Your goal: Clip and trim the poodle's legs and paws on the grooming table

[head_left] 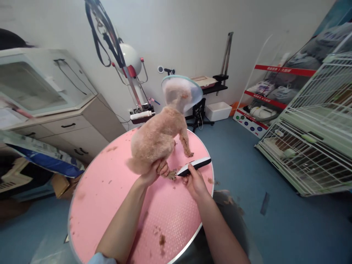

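Observation:
A short-clipped tan dog (156, 135) is on a round pink table (110, 198), its body angled away from me. Around its head sits a translucent cone collar (196, 91) with a pale blue rim. My left hand (152, 173) is closed on the dog's hind leg, just above the paw (172, 175). In my right hand (194, 183) is a white and black hair clipper (195, 166), thumb on top. The clipper's blade end is right beside the hind paw; whether it touches the fur I cannot tell.
Fur clumps (162, 240) lie on the table. Straps (106, 36) hang at upper left, near a tool holder (141, 113) behind the dog. Wire cages (319, 146) and a shelf rack (269, 99) stand at right. Cabinets (68, 126) line the left. A comb-like object (264, 203) lies on the floor.

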Demonstrator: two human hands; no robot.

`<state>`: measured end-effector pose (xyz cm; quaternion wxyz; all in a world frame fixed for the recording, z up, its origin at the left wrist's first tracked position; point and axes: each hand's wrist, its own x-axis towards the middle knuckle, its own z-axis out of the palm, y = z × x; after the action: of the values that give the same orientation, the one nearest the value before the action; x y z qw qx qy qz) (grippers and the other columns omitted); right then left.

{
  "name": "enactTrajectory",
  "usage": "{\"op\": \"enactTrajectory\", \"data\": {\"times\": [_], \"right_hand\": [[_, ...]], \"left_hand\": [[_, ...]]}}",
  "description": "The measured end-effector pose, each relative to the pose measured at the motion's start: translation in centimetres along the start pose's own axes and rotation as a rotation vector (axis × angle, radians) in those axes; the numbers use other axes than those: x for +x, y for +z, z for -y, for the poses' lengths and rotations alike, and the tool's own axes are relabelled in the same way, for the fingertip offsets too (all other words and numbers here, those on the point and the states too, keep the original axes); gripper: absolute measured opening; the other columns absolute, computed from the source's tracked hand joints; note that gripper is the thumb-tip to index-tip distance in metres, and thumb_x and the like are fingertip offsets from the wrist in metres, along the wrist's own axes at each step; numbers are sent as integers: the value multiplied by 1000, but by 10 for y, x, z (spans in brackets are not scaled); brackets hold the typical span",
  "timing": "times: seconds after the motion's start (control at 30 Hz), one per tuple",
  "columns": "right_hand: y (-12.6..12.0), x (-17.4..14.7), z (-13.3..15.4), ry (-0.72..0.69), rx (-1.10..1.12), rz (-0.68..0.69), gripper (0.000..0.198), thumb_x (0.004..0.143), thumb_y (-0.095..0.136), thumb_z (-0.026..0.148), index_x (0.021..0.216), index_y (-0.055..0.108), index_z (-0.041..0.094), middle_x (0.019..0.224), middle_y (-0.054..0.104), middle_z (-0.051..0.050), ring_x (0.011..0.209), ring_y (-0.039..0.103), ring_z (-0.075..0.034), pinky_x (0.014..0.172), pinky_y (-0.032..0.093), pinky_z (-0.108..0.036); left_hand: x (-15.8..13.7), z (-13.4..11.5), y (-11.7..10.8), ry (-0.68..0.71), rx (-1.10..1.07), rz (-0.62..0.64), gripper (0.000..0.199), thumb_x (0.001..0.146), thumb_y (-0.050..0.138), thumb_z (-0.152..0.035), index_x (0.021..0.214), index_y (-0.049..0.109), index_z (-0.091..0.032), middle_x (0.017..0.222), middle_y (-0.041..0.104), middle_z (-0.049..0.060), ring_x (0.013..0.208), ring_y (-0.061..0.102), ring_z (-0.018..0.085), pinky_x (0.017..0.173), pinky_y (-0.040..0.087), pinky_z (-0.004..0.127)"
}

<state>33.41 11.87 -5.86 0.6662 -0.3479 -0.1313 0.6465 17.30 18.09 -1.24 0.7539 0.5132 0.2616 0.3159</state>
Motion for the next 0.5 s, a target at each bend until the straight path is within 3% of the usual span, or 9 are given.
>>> {"op": "enactTrajectory", "data": {"times": [0.27,0.5], "right_hand": [[5,-4,2,-50,-50,-31,33,66,76,44,75,61,16,70,73,-6,37,44,-5,35,31,-17],[11,-6,-8,-190,-113,-25,33,70,73,46,79,61,16,61,66,0,42,50,-8,38,35,-18]], "left_hand": [[-3,-3,-1,0,14,-1,62,78,54,-64,48,21,-21,45,25,-3,49,35,12,56,29,29],[-3,0,-4,-1,18,24,60,81,51,-61,48,21,-21,45,26,-3,50,35,13,58,33,29]]}}
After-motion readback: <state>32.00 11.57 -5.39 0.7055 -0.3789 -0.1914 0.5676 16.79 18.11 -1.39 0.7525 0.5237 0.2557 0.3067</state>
